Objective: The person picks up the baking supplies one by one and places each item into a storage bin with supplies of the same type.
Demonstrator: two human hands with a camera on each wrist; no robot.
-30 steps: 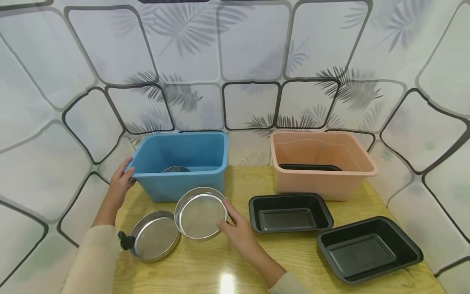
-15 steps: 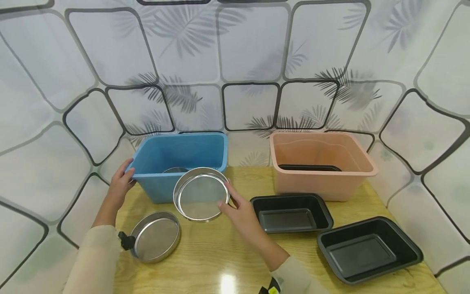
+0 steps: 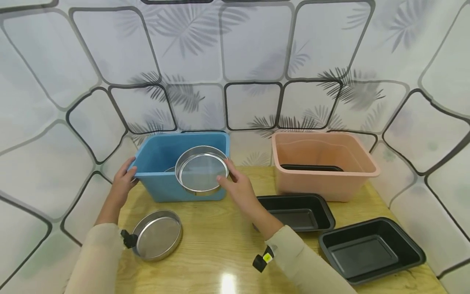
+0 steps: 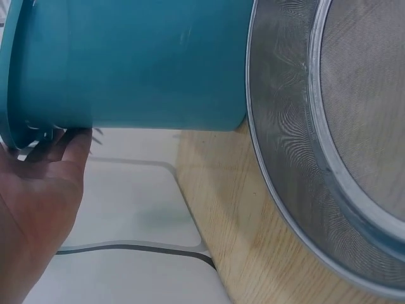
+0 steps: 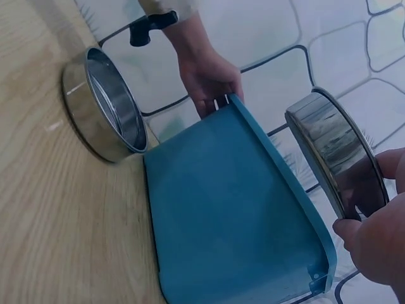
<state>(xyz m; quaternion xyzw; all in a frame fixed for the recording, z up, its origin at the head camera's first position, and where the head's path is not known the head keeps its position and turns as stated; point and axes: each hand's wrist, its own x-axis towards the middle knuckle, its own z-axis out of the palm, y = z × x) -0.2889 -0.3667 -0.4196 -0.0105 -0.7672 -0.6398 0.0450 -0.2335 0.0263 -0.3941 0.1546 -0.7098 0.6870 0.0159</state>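
Note:
My right hand (image 3: pixel 240 188) pinches the right side of a round metal sieve (image 3: pixel 202 169), thumb on the near side. In the head view the sieve overlaps the front rim of the blue bin (image 3: pixel 176 188); the right wrist view has it raised beside the bin's rim, tilted. My left hand (image 3: pixel 123 179) grips the left corner of that rim, fingers curled round it, as the left wrist view (image 4: pixel 47 171) also has it. Part of another round metal piece shows inside the bin, mostly hidden. A second sieve (image 3: pixel 158 236) lies on the table near my left forearm.
A peach bin (image 3: pixel 315 183) stands at the back right with a black pan (image 3: pixel 310 168) inside. Two black loaf pans (image 3: pixel 367 253) (image 3: pixel 312 220) lie before it, one partly behind my right wrist. A patterned backdrop (image 3: pixel 253 106) rises behind the wooden table (image 3: pixel 209 257).
My right hand has lifted the sieve up and away from me, from in front of the blue bin to over its front rim. The left hand has stayed on the bin's corner.

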